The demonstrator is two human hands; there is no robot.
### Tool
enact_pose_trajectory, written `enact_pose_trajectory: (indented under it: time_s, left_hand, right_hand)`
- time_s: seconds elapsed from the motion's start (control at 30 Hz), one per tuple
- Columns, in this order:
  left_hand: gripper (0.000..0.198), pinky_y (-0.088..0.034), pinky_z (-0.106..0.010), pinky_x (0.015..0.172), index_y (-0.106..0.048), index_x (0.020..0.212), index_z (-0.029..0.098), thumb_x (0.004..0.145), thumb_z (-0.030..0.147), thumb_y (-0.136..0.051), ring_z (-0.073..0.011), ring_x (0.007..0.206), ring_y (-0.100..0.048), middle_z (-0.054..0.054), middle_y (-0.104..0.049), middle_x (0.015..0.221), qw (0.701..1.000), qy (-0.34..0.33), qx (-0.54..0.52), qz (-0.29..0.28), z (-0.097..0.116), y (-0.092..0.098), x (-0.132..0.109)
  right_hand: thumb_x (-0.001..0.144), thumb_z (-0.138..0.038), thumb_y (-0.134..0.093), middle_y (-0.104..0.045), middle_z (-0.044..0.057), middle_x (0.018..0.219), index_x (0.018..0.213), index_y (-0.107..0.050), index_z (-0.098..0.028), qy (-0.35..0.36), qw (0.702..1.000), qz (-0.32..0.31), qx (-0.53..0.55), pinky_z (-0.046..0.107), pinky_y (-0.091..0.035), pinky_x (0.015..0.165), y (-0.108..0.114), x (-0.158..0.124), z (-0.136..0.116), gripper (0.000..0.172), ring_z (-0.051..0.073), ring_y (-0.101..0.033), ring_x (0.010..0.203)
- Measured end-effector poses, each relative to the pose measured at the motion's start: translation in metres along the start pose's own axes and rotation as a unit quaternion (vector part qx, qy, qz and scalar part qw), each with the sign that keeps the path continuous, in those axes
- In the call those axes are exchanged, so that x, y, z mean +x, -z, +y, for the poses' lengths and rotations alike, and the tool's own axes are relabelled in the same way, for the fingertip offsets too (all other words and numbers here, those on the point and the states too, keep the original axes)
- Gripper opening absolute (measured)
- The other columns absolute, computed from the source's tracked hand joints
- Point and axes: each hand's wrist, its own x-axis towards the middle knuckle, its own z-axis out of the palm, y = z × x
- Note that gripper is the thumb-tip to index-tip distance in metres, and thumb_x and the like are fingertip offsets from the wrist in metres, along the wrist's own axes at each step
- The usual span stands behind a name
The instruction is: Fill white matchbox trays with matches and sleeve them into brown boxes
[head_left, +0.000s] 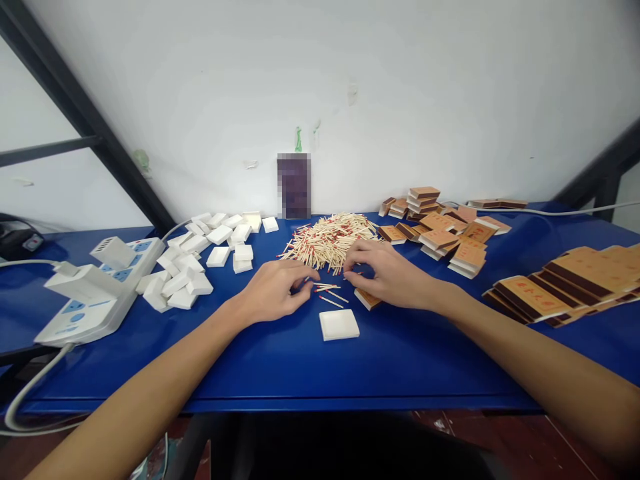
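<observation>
A heap of red-tipped matches (333, 241) lies at the back middle of the blue table. My left hand (277, 290) is at the heap's front left, its thumb and fingers curved but apart, beside several loose matches (331, 301). At the heap's front right is my right hand (385, 275), with thumb and forefinger curled close together; what they hold, if anything, is too small to tell. Partly under the right hand lies an orange-brown matchbox sleeve (367, 299). A white matchbox tray (339, 325) rests in front, between the hands, touched by neither.
White trays (187, 267) are piled at the left, beside a power strip (107, 293) with cables. Filled-looking matchboxes (440, 233) are heaped at the back right. Flattened sleeves (575, 280) lie far right. A pixelated dark object (294, 187) stands against the wall.
</observation>
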Motion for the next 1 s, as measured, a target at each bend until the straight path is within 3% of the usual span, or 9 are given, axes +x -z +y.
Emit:
enact_pose_trajectory:
  time_s: [0.13, 0.27, 0.43, 0.5, 0.73, 1.0]
  left_hand:
    - [0.024, -0.044, -0.026, 0.067, -0.069, 0.107, 0.020, 0.091, 0.024, -0.052, -0.0133, 0.069, -0.059, 0.000, -0.065, 0.074, 0.999, 0.010, 0.027, -0.032, -0.002, -0.004, 0.000]
    - [0.026, -0.045, -0.028, 0.071, -0.070, 0.107, 0.021, 0.094, 0.024, -0.048, -0.0148, 0.077, -0.062, -0.002, -0.068, 0.085, 0.997, 0.016, 0.049, -0.057, -0.002, -0.006, 0.001]
    - [0.027, -0.045, -0.027, 0.071, -0.068, 0.112, 0.022, 0.095, 0.022, -0.046, -0.0144, 0.078, -0.061, -0.002, -0.067, 0.088, 0.997, 0.006, 0.041, -0.060, -0.003, -0.006, 0.000]
    - [0.028, -0.044, -0.026, 0.069, -0.068, 0.110, 0.022, 0.095, 0.021, -0.045, -0.0140, 0.077, -0.060, -0.002, -0.066, 0.086, 0.997, -0.003, 0.039, -0.061, -0.003, -0.005, 0.000]
    - [0.024, -0.044, -0.026, 0.067, -0.070, 0.103, 0.020, 0.093, 0.022, -0.048, -0.0133, 0.073, -0.059, -0.001, -0.065, 0.083, 0.998, -0.012, 0.031, -0.062, 0.000, -0.003, -0.001]
    - [0.025, -0.044, -0.026, 0.068, -0.070, 0.106, 0.021, 0.091, 0.021, -0.049, -0.0134, 0.073, -0.060, -0.002, -0.065, 0.084, 0.997, -0.024, 0.016, -0.069, 0.002, -0.004, -0.001]
  right_hand:
    - [0.093, -0.030, -0.049, -0.059, 0.005, 0.095, 0.077, -0.051, -0.020, 0.019, 0.996, -0.003, 0.082, 0.037, -0.036, 0.087, 0.010, -0.003, 0.000, 0.019, 0.020, -0.051, 0.094]
    - [0.092, -0.030, -0.049, -0.050, 0.001, 0.076, 0.068, -0.042, -0.020, 0.033, 0.996, 0.025, 0.077, 0.030, -0.035, 0.070, 0.010, -0.004, -0.004, 0.027, 0.016, -0.046, 0.072]
    - [0.094, -0.027, -0.050, -0.059, 0.003, 0.085, 0.087, -0.058, -0.019, 0.069, 0.998, -0.008, -0.007, 0.029, -0.034, 0.070, 0.001, -0.004, -0.009, 0.013, 0.016, -0.051, 0.078]
    - [0.095, -0.025, -0.049, -0.062, 0.003, 0.087, 0.093, -0.062, -0.019, 0.085, 0.996, -0.032, -0.023, 0.030, -0.033, 0.072, -0.003, -0.005, -0.012, 0.015, 0.016, -0.053, 0.080]
    - [0.092, -0.031, -0.055, -0.064, -0.003, 0.063, 0.084, -0.069, -0.020, 0.015, 0.997, -0.076, -0.026, 0.037, -0.031, 0.084, -0.005, -0.005, -0.020, 0.020, 0.012, -0.052, 0.058]
    - [0.088, -0.023, -0.059, -0.069, -0.001, 0.074, 0.089, -0.073, -0.021, 0.034, 0.996, -0.082, -0.016, 0.035, -0.033, 0.080, -0.010, -0.003, -0.021, 0.014, 0.012, -0.055, 0.063]
